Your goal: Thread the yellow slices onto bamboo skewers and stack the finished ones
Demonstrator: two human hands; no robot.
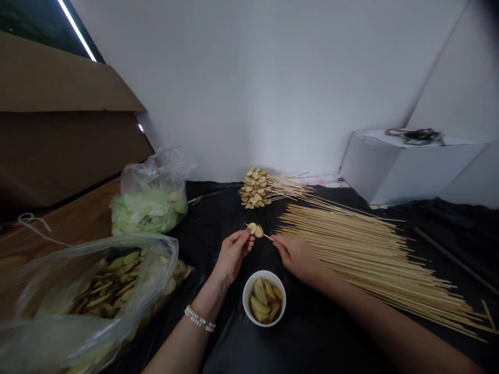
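Right hand on thin skewer

The clear plastic bag of potato slices runs past the left and bottom edges. The right hand hides one end of the bamboo skewer. Atop the white box, a dark bundle, perhaps cords, is too blurred to identify.

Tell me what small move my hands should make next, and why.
I'd probably lower your left hand to the bowl for another slice while your right hand holds the skewer: its far tip pokes out past the few threaded slices, and the bowl just below holds more.
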